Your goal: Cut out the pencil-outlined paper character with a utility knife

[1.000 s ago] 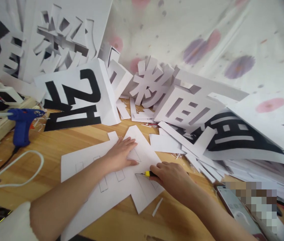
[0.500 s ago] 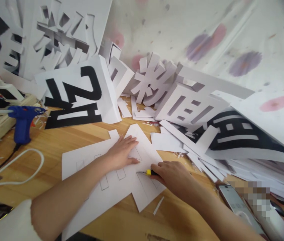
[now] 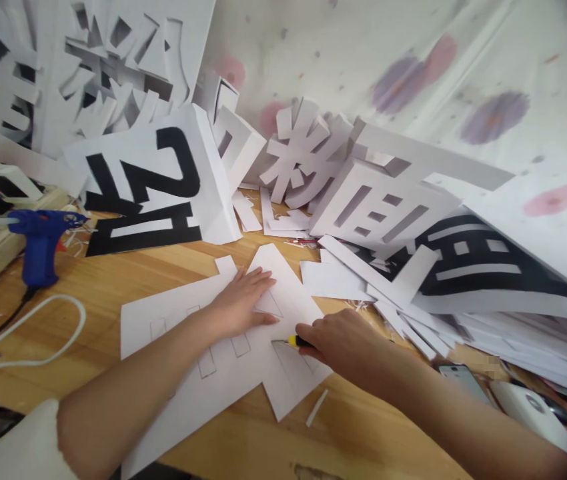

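A white board (image 3: 163,393) with pencilled outlines lies on the wooden table, cut to an angular shape along its far and right sides. My left hand (image 3: 243,300) rests on it with the fingers stretched out. In my right hand (image 3: 343,343) is a utility knife (image 3: 293,341), black and yellow where it shows, held near the board's right part. Its blade points left and its tip meets a pencilled line. Most of the knife's handle is hidden inside the fist. A thin white offcut (image 3: 317,408) lies beside the board's near right edge.
A blue glue gun (image 3: 41,247) with a white cable stands at left. Behind are a black-lettered sheet (image 3: 113,143) and white raised characters (image 3: 308,150). Paper strips (image 3: 408,327), a phone (image 3: 463,381) and a white device (image 3: 528,407) lie at right.
The view has shifted slightly. My right forearm has swung outward to the right, covering more of the phone, while the knife tip stays at about the same spot. My left hand stays put.
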`<state>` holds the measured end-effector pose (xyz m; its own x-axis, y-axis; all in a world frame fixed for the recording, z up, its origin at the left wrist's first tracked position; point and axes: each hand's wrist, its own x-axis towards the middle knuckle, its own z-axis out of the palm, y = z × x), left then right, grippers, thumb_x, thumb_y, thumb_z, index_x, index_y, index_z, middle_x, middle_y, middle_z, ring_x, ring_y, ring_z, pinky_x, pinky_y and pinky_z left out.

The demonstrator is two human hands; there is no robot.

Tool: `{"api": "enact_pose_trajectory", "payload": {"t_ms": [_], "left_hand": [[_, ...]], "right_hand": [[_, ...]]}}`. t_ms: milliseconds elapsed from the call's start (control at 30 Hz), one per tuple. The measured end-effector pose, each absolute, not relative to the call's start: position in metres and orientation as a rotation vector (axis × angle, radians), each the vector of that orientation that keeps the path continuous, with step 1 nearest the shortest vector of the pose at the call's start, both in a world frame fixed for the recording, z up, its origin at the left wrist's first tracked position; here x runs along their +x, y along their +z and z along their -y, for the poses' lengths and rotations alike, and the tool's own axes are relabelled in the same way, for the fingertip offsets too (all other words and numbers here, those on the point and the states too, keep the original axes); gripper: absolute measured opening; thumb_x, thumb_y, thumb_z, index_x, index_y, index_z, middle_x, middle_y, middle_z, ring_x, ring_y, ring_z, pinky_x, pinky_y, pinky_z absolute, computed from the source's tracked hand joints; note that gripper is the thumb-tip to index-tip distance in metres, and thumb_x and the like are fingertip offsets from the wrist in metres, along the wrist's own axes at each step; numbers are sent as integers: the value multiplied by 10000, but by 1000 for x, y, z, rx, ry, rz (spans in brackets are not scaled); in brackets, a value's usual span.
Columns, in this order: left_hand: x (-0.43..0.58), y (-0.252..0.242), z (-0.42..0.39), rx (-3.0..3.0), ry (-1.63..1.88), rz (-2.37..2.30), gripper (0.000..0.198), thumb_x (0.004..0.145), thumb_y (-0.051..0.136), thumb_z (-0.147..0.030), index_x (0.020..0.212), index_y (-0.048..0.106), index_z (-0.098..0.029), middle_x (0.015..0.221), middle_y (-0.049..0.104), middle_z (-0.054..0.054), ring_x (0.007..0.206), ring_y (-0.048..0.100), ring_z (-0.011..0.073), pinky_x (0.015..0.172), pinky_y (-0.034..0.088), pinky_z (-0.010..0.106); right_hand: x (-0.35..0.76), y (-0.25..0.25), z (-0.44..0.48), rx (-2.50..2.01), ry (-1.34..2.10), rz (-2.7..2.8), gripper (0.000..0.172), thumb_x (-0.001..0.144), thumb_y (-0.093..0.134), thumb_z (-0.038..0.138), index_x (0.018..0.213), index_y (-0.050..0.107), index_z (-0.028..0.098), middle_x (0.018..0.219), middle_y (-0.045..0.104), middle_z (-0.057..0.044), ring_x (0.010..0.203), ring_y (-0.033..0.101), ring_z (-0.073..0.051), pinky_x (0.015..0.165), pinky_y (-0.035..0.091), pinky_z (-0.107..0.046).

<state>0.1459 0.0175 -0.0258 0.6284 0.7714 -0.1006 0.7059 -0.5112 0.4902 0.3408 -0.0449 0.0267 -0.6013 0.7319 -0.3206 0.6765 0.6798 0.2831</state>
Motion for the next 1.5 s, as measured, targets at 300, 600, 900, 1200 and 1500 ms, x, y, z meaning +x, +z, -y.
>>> {"api": "enact_pose_trajectory", "payload": {"t_ms": [300,600,900,1200,1500], "left_hand": [[144,-24,-16,2360,176,-1156,696,773,515,-556,1335,338,-187,1459,250,75,1354,141,207,1096,47,377],[143,-27,-17,2367,195,-1146,713,772,493,-586,1337,336,-180,1459,251,76,1353,147,211,1096,43,376],[145,-23,-17,2359,160,-1163,687,775,505,-561,1336,333,-203,1463,241,69,1355,138,210,1096,48,380],[144,-23,-16,2354,156,-1154,715,786,495,-564,1350,320,-162,1466,227,71,1358,122,201,1101,29,373],[144,-24,-16,2357,163,-1150,707,788,494,-562,1351,320,-171,1465,231,66,1356,130,202,1102,32,365]], "right_hand": [[347,26,45,1132,152,-2496,189,882,460,369,759,470,225,544,597,37,457,578,-165,420,108,-265],[346,31,49,1122,146,-2458,162,870,483,333,756,473,219,532,591,36,437,577,-160,404,114,-267],[350,29,52,1160,100,-2449,194,888,443,334,733,454,218,526,575,34,423,550,-147,409,122,-265],[355,28,58,1227,100,-2452,221,889,432,366,714,466,236,513,560,34,382,508,-156,403,109,-255],[360,22,62,1260,98,-2443,221,887,419,373,720,470,238,500,538,33,367,489,-153,407,93,-254]]}}
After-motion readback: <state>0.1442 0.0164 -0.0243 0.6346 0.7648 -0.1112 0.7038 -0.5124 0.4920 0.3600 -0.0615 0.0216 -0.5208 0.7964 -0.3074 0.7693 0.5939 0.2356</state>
